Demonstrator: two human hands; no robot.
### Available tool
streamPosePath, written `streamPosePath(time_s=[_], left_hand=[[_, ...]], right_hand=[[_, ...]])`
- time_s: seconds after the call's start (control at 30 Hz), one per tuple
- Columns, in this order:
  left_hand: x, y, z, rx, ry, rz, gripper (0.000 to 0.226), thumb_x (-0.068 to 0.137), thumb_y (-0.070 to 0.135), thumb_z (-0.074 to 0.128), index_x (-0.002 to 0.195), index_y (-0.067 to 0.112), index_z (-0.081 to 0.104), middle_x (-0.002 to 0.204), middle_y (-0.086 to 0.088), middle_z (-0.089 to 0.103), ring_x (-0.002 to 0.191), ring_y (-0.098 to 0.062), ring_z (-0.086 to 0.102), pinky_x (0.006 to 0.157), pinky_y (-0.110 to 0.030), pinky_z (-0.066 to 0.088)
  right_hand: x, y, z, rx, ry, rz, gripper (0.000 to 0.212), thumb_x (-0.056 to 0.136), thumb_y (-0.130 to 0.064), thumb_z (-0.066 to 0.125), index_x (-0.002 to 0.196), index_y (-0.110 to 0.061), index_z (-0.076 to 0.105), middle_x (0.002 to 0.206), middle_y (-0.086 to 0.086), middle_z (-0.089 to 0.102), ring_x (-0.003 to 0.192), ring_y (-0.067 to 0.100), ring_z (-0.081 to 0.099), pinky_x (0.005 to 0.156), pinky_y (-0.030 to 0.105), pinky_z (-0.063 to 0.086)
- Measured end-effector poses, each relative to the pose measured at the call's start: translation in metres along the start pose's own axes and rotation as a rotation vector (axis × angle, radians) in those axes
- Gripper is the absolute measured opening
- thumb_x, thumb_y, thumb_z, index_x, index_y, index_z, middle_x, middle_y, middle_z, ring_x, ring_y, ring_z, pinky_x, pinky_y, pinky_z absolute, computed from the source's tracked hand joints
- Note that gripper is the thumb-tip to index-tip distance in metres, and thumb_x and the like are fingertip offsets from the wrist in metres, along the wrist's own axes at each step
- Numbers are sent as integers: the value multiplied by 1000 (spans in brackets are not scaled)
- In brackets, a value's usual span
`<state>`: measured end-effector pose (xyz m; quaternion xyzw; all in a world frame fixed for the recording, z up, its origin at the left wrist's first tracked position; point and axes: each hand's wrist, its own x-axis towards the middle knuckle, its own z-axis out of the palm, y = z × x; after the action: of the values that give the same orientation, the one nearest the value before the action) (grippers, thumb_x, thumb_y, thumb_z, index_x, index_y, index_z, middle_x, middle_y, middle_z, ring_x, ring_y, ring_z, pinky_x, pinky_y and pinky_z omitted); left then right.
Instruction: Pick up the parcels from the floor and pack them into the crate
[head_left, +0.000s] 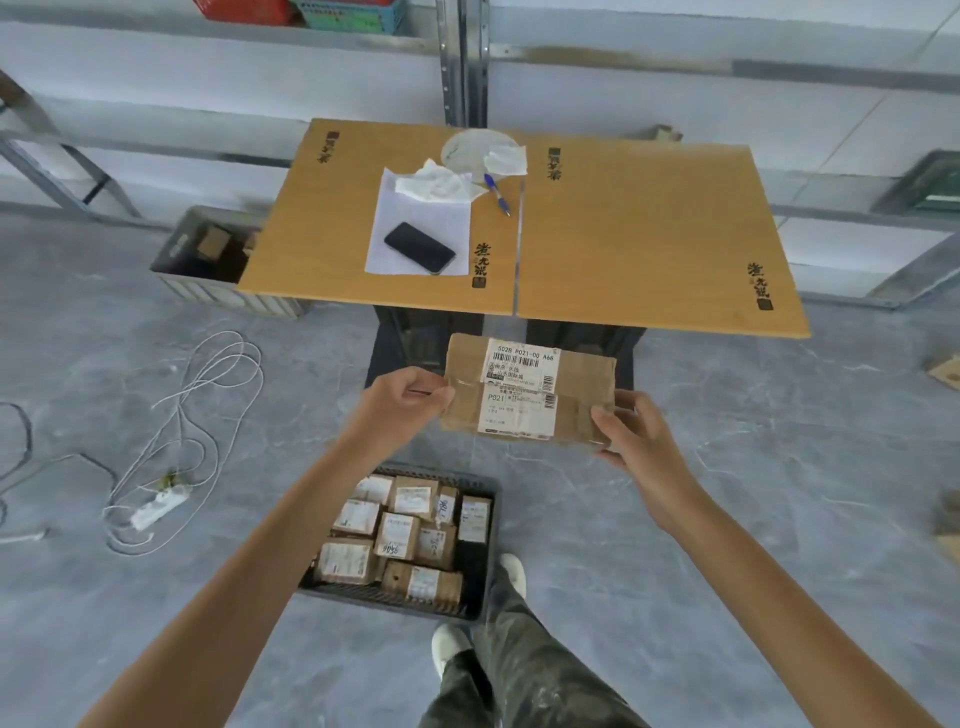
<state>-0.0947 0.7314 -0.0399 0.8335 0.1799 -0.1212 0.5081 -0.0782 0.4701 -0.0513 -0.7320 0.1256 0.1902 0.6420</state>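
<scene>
Both hands held up one flat brown cardboard parcel with white labels (530, 392): the left hand (400, 402) pinched its 9 o'clock edge and the right hand (631, 431) gripped its 3 o'clock end. The dark plastic crate (480, 587) sat on the grey floor at 6 o'clock from the parcel, nearly full of small brown boxes (397, 535).

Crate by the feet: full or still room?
Nearly full. Labelled parcels cover most of the crate; a bare strip remains along its right side.
</scene>
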Motion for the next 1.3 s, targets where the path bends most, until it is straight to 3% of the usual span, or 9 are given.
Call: streamPosePath(time_s=[0.23, 0.37, 0.5, 0.63, 0.73, 0.8, 0.93, 1.13, 1.3], left_hand=[[40, -54, 0, 0, -69, -149, 23, 87, 24, 62, 108, 15, 63, 106, 5, 63, 86, -10, 60, 68, -18, 46], [49, -107, 1, 43, -145, -220, 30, 88, 26, 60, 117, 17, 61, 108, 6, 64, 92, -13, 60, 77, -25, 47], [58, -163, 6, 102, -246, -229, 16, 92, 23, 54, 101, 23, 66, 89, 5, 65, 64, -9, 56, 52, -14, 40], [62, -234, 23, 153, -310, -303, 20, 94, 22, 51, 77, 28, 60, 66, 4, 58, 47, -8, 41, 45, -19, 31], [64, -286, 46, 138, -370, -328, 22, 96, 24, 47, 117, 31, 48, 94, 15, 57, 55, 1, 45, 45, -11, 39], [70, -330, 66, 157, -395, -348, 34, 96, 28, 44, 130, 24, 44, 89, 20, 53, 69, 3, 52, 60, -14, 48], [105, -431, 114, 185, -394, -451, 42, 97, 32, 43, 137, 20, 41, 87, 14, 61, 71, -3, 59, 69, -26, 56], [158, -529, 180, 205, -392, -442, 43, 97, 15, 39, 140, 17, 36, 111, -1, 57, 58, -5, 47, 44, -13, 37], [180, -582, 222, 222, -449, -504, 65, 88, 1, 43, 148, 16, 20, 144, -11, 30, 78, -9, 53, 49, -15, 42]], right_hand=[[36, 33, 42, -77, -28, 96, 27, 94, -23, 55, 119, -25, 47, 111, -5, 55, 102, 11, 57, 74, 18, 48], [38, 73, 79, -154, -1, 176, 27, 95, -21, 53, 120, -28, 47, 104, -11, 55, 104, 15, 55, 89, 32, 48], [34, 130, 121, -251, 21, 269, 32, 96, -14, 51, 128, -17, 49, 95, -14, 55, 96, 16, 54, 77, 27, 44], [30, 201, 160, -367, 38, 395, 35, 96, -14, 49, 131, -12, 45, 116, 3, 59, 96, 17, 55, 63, 12, 42], [35, 267, 185, -442, 64, 484, 46, 96, -22, 49, 138, -16, 33, 122, 4, 58, 98, 19, 57, 76, 23, 52], [45, 313, 199, -493, 55, 509, 52, 96, -27, 49, 141, -19, 27, 124, 3, 59, 94, 17, 58, 80, 26, 51], [81, 412, 223, -575, 38, 530, 60, 94, -32, 50, 146, -22, 20, 132, -1, 54, 109, 15, 57, 91, 27, 47], [155, 521, 243, -662, 3, 449, 77, 92, -33, 51, 150, -20, 4, 143, 5, 33, 130, 22, 39, 105, 39, 42], [201, 572, 249, -712, -101, 516, 88, 94, -27, 54, 149, -5, -12, 153, 15, 12, 136, 29, 32, 108, 35, 34]])
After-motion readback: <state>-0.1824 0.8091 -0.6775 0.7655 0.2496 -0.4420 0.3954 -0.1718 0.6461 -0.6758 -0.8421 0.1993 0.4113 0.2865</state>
